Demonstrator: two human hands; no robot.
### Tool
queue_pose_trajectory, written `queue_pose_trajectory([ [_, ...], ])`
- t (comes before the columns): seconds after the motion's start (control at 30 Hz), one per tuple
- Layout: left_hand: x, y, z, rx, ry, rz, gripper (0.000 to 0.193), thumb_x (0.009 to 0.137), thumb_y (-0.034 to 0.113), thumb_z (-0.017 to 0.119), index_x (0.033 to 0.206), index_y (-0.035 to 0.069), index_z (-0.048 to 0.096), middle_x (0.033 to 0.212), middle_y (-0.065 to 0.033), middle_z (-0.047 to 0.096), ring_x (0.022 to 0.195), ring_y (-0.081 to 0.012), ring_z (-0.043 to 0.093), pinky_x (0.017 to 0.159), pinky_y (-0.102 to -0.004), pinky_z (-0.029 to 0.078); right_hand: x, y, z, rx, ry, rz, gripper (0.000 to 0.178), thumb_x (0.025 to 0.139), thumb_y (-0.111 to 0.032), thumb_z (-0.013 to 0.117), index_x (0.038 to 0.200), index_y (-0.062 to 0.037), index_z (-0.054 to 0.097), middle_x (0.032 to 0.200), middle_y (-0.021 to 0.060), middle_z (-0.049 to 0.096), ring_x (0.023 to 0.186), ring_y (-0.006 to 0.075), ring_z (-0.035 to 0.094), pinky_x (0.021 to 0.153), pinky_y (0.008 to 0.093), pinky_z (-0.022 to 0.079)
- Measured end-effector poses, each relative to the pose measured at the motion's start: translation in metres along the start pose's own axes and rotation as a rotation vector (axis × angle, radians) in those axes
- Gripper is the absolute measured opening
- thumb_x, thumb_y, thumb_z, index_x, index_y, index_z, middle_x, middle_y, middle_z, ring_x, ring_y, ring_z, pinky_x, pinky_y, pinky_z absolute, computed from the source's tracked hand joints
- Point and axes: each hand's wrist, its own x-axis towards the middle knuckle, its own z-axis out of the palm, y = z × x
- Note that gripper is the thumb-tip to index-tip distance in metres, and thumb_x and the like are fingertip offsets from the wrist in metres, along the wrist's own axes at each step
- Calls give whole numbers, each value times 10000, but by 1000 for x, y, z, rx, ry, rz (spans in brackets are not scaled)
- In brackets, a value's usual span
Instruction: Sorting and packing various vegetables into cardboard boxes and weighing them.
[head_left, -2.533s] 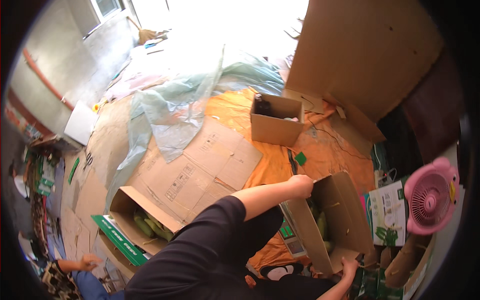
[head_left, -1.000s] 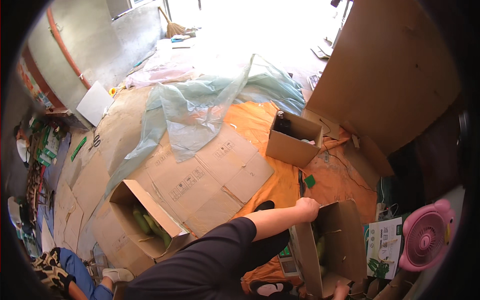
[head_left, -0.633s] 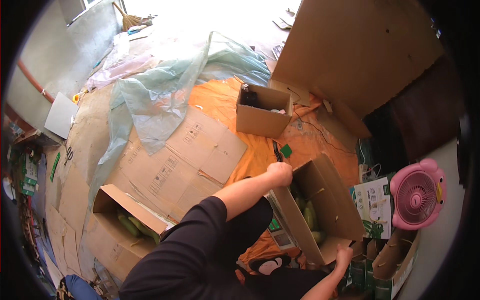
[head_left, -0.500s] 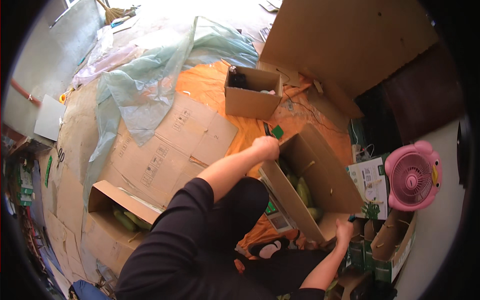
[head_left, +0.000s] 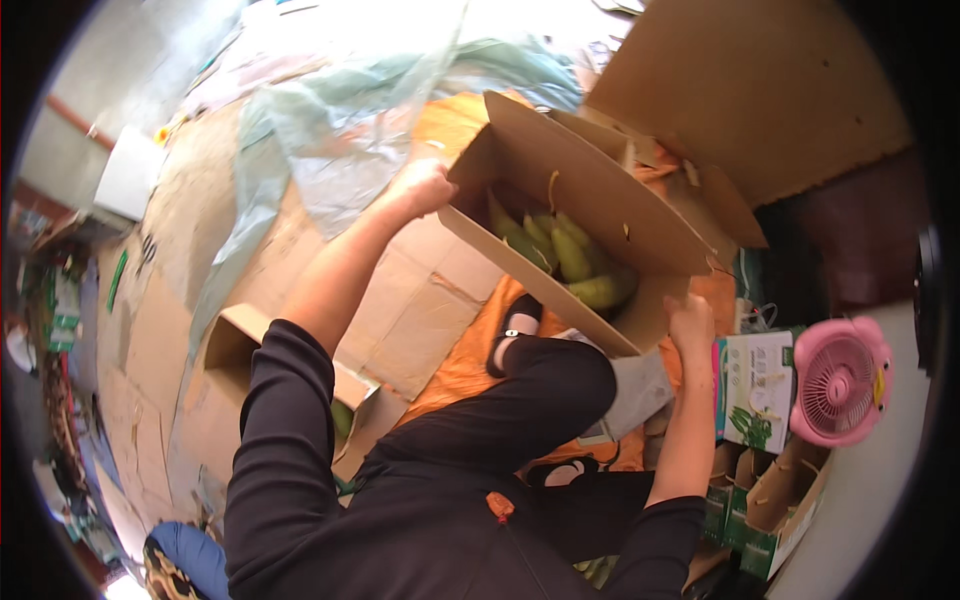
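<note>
An open cardboard box (head_left: 590, 185) hangs raised and tilted in front of me, held at its two ends. Inside lie several long green fruits (head_left: 570, 250), bunched toward the lower side; their exact kind I cannot make out. My left hand (head_left: 425, 187) is closed on the box's left end. At the right end, my right hand (head_left: 690, 325) grips the near corner. Below the box, beside my bent knee, a pale flat plate (head_left: 645, 392) shows in part.
At my left stands another open cardboard box (head_left: 240, 335), with green fruit partly behind my arm. Flattened cardboard (head_left: 410, 300), an orange sheet (head_left: 450, 385) and thin plastic film (head_left: 290, 150) cover the floor. A pink fan (head_left: 840, 385), a white carton (head_left: 757, 385) and green boxes (head_left: 775, 505) stand right.
Both hands have carried the box away from beside my knee, up and farther out to the left, turning it. My view has shifted too. The box behind is now mostly hidden.
</note>
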Motion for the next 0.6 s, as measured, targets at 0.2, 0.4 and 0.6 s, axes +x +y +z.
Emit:
queue_pose_trajectory([
  [0.2, -42, -131, -62, 64, 147, -196, 277, 822, 304, 590, 886, 52, 686, 896, -182, 664, 850, -330, 643, 746, -430, 504, 21, -115, 81, 3, -225, -152, 274, 776, -259, 633, 848, 3, 675, 785, 223, 651, 806, 340, 651, 711, 411, 487],
  [0.4, -116, -286, -76, 373, 265, -430, 339, 797, 345, 595, 978, 70, 676, 976, -182, 653, 924, -336, 631, 800, -435, 498, -53, -233, 177, 43, -486, -262, 301, 757, -247, 619, 918, 4, 667, 933, 226, 651, 901, 356, 640, 778, 423, 516],
  [0.6, -152, -370, -42, 487, 16, -717, 318, 838, 331, 561, 993, 82, 680, 1077, -130, 647, 1025, -312, 609, 846, -424, 500, -138, -247, 269, -60, -952, -287, 303, 751, -168, 578, 997, -16, 670, 967, 160, 674, 942, 286, 650, 821, 411, 502],
])
